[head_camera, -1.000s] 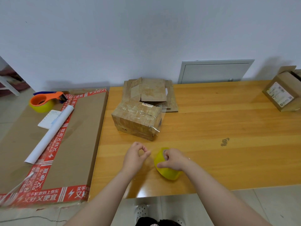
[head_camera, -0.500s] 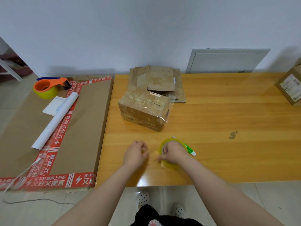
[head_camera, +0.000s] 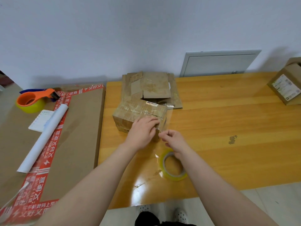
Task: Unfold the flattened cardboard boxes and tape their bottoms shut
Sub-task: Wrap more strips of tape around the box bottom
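This looks like a plain room used as a packing spot. The right hand (head_camera: 175, 141) pinches clear tape (head_camera: 165, 118) over a wooden table (head_camera: 228, 111) that stands against a bare white wall (head_camera: 146, 30) on a tiled floor (head_camera: 276, 201). Flattened cartons (head_camera: 154, 88) lie just beyond that grip, and well to its left a tape dispenser (head_camera: 32, 100) sits on a big flat carton (head_camera: 81, 128).

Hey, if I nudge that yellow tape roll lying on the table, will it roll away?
Probably not: the tape roll lies flat, so it should slide, not roll. Its open core suggests it is light. The loose clear strip may snag.
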